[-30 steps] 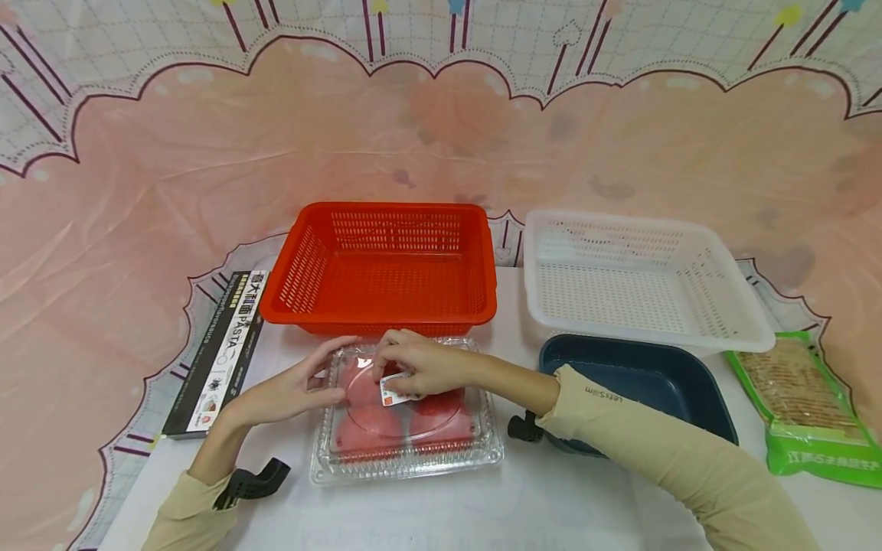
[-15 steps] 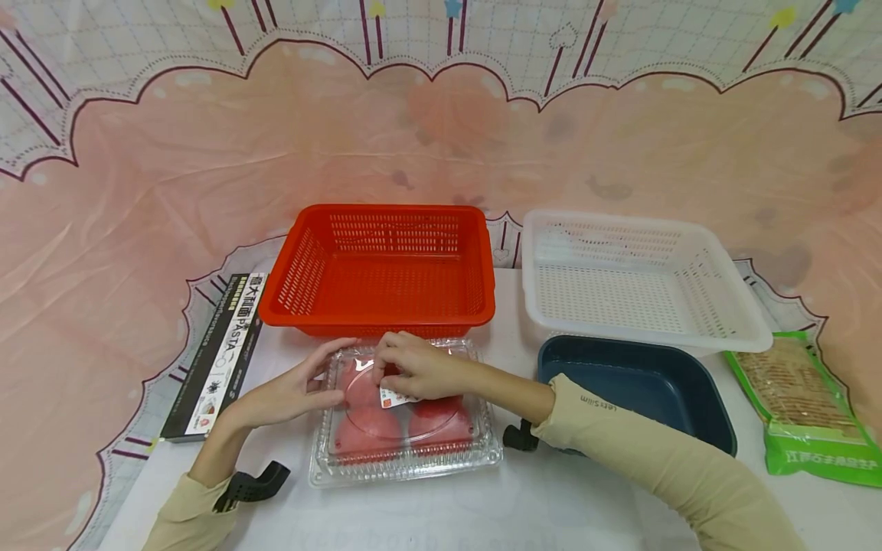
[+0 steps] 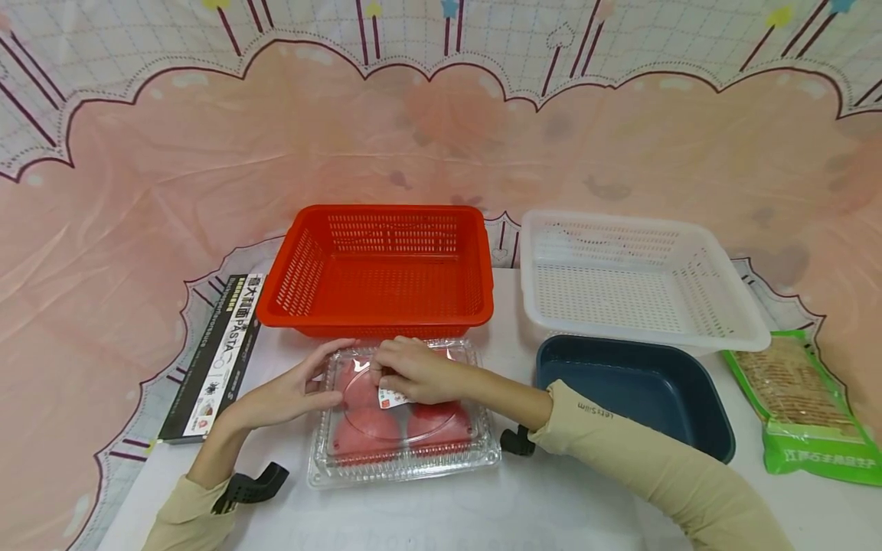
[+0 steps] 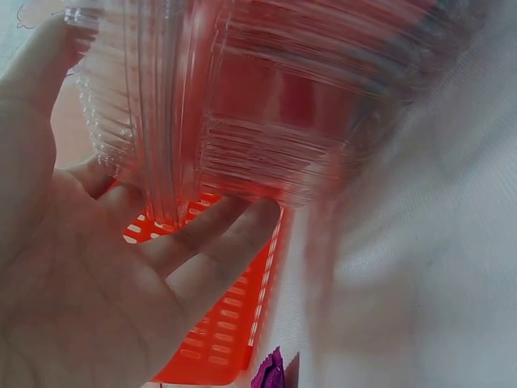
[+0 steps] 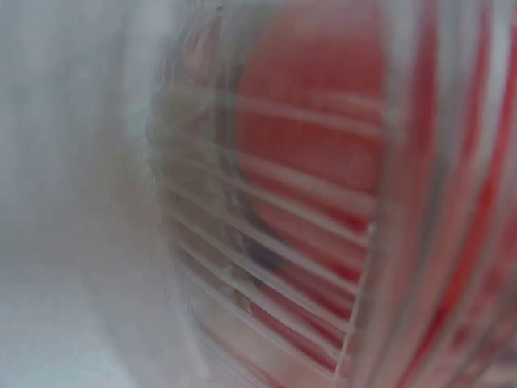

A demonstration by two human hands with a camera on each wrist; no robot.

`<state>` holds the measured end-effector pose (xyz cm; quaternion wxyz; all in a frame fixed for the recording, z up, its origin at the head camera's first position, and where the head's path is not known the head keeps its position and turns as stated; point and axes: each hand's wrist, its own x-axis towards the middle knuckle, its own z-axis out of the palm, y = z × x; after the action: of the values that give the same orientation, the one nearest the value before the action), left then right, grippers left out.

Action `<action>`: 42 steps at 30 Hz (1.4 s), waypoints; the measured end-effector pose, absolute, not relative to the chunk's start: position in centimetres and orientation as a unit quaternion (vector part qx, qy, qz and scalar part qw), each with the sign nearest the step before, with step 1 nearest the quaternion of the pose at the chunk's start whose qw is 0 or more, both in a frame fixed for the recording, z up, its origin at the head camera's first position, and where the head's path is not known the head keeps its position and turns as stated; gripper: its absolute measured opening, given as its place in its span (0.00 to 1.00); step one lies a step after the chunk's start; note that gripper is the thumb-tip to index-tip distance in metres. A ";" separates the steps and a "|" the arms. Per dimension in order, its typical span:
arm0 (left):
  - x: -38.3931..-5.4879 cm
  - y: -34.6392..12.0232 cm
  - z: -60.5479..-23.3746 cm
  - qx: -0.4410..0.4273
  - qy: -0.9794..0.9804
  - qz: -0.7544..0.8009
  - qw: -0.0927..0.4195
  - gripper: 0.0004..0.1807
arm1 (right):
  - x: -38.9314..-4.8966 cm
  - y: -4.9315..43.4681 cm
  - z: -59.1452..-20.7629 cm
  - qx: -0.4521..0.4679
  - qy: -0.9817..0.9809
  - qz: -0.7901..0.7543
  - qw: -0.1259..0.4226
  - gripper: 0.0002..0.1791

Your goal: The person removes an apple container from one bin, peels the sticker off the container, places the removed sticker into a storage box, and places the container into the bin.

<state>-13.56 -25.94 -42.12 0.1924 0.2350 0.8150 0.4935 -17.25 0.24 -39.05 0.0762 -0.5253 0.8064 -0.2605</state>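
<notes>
A clear plastic clamshell box [image 3: 413,467] with several round pink-red items [image 3: 368,430] inside lies on the white table in the head view. My left hand [image 3: 276,398] rests along its left side, thumb and fingers spread and loosely extended. The left wrist view shows this hand [image 4: 105,267] beside the box's ribbed wall [image 4: 258,153]. On top of the lid, my right hand [image 3: 420,371] has its fingers curled and pinches a small white label [image 3: 391,399], mostly covered by them. The right wrist view holds only the blurred box side [image 5: 283,218]; that hand is out of it.
Behind the box stands a red basket [image 3: 386,320], with a white basket [image 3: 648,333] to its right. A dark blue basin [image 3: 623,367] sits under the right forearm. A black pasta box [image 3: 213,360] lies left, a green-edged food packet [image 3: 802,405] far right.
My right hand has shifted slightly over the label, and less of the label shows. The left hand and the box stay in place, while the head view drifts a little.
</notes>
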 end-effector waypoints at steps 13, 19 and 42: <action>-13.6 -25.9 -42.2 0.232 0.816 0.492 0.195 0.40 | -17.2 0.3 -39.1 -0.522 0.803 -0.272 0.090 0.03; -13.6 -26.0 -42.2 0.235 0.811 0.497 0.198 0.40 | -17.1 0.5 -38.8 -0.518 0.805 -0.270 0.106 0.03; -13.6 -26.0 -42.3 0.229 0.822 0.485 0.192 0.39 | -17.8 1.0 -38.8 -0.516 0.794 -0.290 0.138 0.06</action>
<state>-13.64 -26.03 -42.29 0.1918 0.2288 0.8217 0.4854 -17.84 0.98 -38.77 0.1375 -0.5159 0.7943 -0.2897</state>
